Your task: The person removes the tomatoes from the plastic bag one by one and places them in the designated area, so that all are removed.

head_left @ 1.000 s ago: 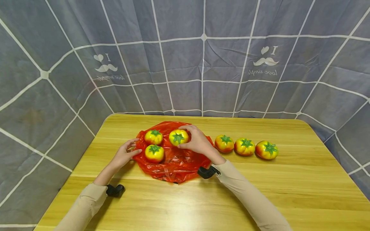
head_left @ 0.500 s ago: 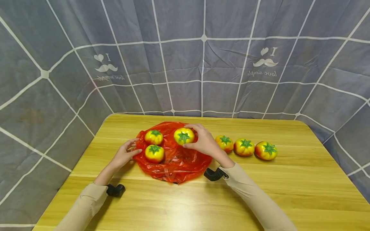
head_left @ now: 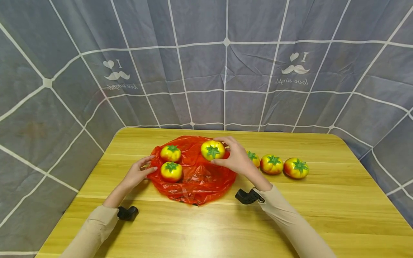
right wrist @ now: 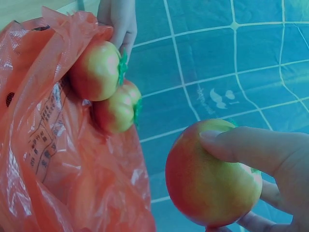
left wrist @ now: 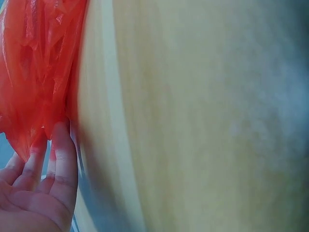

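Note:
A red plastic bag (head_left: 200, 182) lies spread on the wooden table, with two yellow-and-red tomatoes on it at the left: a back tomato (head_left: 170, 153) and a front tomato (head_left: 171, 172). My left hand (head_left: 137, 173) holds the bag's left edge; in the left wrist view its fingers (left wrist: 63, 154) meet the red film. Above the bag's right part, my right hand (head_left: 237, 157) grips another tomato (head_left: 212, 150) between thumb and fingers, its green star-shaped leaf facing up. The right wrist view shows this tomato (right wrist: 207, 179) held apart from the bag.
Right of the bag stand three more tomatoes in a row: one partly hidden by my right hand (head_left: 253, 157), a middle tomato (head_left: 271, 164) and an outer tomato (head_left: 296, 168). A grey curtain (head_left: 206, 71) with white lines hangs behind the table (head_left: 206, 229).
My right hand has moved to the right with its tomato, away from the two on the bag, and now partly covers the nearest one in the row. The left hand stays at the bag's edge.

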`<state>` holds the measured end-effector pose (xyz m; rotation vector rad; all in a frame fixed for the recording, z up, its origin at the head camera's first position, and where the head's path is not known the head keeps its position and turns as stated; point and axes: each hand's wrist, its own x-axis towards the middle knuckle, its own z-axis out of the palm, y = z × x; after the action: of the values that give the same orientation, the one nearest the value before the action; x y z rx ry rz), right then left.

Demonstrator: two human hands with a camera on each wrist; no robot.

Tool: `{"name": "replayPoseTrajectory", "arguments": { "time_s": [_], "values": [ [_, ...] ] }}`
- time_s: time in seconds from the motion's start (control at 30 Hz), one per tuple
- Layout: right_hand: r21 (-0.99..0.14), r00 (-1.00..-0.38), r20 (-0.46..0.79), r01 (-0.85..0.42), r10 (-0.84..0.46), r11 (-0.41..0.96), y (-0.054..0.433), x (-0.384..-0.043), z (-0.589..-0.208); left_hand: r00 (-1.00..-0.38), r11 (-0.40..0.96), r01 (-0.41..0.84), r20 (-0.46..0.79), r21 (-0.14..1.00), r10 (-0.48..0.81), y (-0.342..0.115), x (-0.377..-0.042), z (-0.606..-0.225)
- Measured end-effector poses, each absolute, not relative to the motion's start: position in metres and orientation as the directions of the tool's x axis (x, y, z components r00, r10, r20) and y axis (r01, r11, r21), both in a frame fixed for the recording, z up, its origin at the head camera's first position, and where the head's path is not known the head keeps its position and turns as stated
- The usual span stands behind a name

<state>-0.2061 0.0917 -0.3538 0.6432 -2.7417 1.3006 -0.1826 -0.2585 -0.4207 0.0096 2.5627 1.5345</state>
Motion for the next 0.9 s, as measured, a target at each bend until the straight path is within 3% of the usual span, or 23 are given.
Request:
{"name": "replayPoseTrajectory", "arguments": {
  "time_s": [0.37, 0.9],
  "values": [
    [-0.736, -0.910, 0.238, -0.396, -0.339, 0.549, 0.106, -0.202, -0.352, -0.991, 0.441, 0.011, -0.049, 0.897, 0.126, -0.262, -0.180, -0.423],
    [-0.725, -0.916, 0.277, -0.398, -0.291, 0.562, 0.135, -0.187, -0.367, -0.989, 0.455, -0.070, -0.122, 0.888, 0.086, -0.259, -0.182, -0.422]
  ]
}}
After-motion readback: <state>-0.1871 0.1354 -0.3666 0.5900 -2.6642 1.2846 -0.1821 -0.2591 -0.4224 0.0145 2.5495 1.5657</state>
